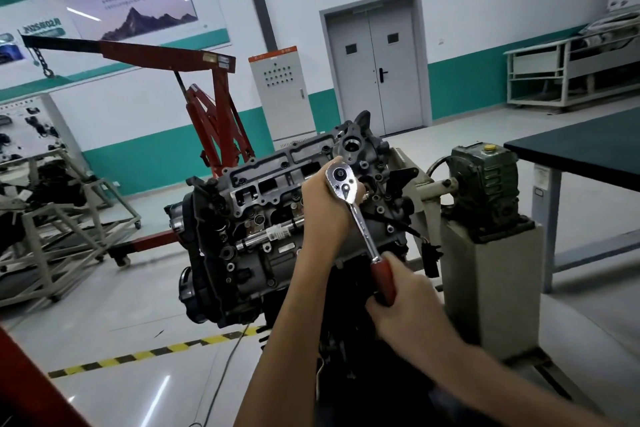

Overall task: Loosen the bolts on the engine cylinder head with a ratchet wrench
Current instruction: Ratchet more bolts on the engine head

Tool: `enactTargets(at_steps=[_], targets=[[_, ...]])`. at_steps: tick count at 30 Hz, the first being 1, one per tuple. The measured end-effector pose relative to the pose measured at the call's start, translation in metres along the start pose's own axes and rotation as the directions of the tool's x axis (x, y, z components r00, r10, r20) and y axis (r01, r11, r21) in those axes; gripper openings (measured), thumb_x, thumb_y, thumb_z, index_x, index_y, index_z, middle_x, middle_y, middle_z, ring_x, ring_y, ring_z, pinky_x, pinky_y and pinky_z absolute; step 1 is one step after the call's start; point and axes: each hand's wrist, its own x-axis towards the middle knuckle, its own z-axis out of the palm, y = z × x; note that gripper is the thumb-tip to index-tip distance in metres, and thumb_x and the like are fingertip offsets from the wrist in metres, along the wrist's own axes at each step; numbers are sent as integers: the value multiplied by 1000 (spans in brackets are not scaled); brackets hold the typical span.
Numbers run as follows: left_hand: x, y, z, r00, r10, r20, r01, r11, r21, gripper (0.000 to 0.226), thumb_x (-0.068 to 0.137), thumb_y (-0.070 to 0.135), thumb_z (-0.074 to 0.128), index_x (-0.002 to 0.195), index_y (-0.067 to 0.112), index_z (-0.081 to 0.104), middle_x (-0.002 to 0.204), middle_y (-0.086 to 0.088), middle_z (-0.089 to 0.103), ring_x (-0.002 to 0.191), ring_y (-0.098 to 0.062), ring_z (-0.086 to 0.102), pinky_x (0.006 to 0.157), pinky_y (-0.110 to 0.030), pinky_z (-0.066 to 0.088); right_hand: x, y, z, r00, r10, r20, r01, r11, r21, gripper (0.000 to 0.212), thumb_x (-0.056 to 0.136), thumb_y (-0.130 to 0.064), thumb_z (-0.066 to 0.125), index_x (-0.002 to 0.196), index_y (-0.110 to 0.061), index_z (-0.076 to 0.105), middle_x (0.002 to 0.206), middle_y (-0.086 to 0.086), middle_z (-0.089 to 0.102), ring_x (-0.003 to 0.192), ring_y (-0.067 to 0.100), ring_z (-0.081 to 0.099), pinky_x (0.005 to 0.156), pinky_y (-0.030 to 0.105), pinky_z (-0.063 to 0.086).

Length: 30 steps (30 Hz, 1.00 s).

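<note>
A grey engine cylinder head (pixel 273 198) sits tilted on a stand in the middle of the view, with several bolts along its top face. A chrome ratchet wrench (pixel 360 218) with a red handle stands over its right end. My left hand (pixel 325 204) wraps around the wrench head, fingers curled under it, hiding the socket and the bolt below. My right hand (pixel 403 291) grips the red handle near its lower end and looks blurred.
A red engine hoist (pixel 214 107) stands behind the engine at the left. A green gearbox (pixel 485 180) on a grey pedestal sits close at the right, beside a dark-topped table (pixel 588 146). Parts racks stand at far left. Yellow-black tape marks the floor.
</note>
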Motion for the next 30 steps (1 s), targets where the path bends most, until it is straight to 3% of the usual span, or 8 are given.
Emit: enactTargets(at_steps=[5,9,14,17,21,26,28,30], targets=[[7,-2,-6,996,6,88,-14,996,85,49,72,-10,66,54,26,40,48,13,41,49,-1,34,51,-18,30,60,22,-103,953,-161,258,281,787,-550,26,77,-3,63,96,-17,54,63,-12,50,51,-1,52,49,18,48],[9,-2,-15,989,0,146,-15,995,101,47,71,-7,66,55,32,47,48,18,48,48,2,39,52,-15,32,108,0,-135,902,-307,305,430,572,-699,21,74,-7,64,87,-18,53,59,-14,44,53,-6,40,50,12,28],[-3,-5,-14,994,87,73,-94,990,103,10,71,6,67,77,7,58,64,8,58,59,-6,50,57,-25,42,61,23,-92,969,-136,207,230,806,-545,25,75,-6,64,96,-17,54,70,0,60,59,12,59,55,22,48],[-5,-5,-3,992,120,-25,-116,986,121,14,73,-4,66,81,2,57,69,-2,58,62,-12,49,62,-28,44,19,15,-39,996,-82,20,84,969,-231,30,69,-2,64,75,-25,46,50,-6,50,45,3,52,48,10,40],[-5,-1,2,995,19,-103,-14,999,41,36,74,-12,62,65,16,42,58,9,39,53,-2,33,52,-16,32,-2,-6,18,999,-16,-43,17,999,35,40,69,4,62,67,-31,42,49,-16,53,46,-4,52,41,1,30],[0,-1,-1,996,-56,-72,58,998,22,48,75,-14,61,57,24,38,51,15,40,49,0,34,50,-15,33,21,14,-37,990,-116,84,135,956,-261,32,70,-1,64,77,-28,47,52,-5,49,46,7,51,48,13,42],[1,-3,-4,999,-51,-16,51,998,21,44,73,-12,61,57,23,41,49,16,43,49,0,36,50,-15,32,44,23,-73,971,-168,169,229,852,-471,22,76,-4,64,87,-18,51,56,-4,51,46,8,52,47,23,47],[3,-4,-8,998,-40,49,39,999,26,37,73,-9,67,60,21,48,52,15,49,51,-1,39,52,-16,34,72,18,-104,945,-229,235,327,717,-615,17,79,-6,62,92,-13,54,58,-12,46,50,1,50,47,17,43]])
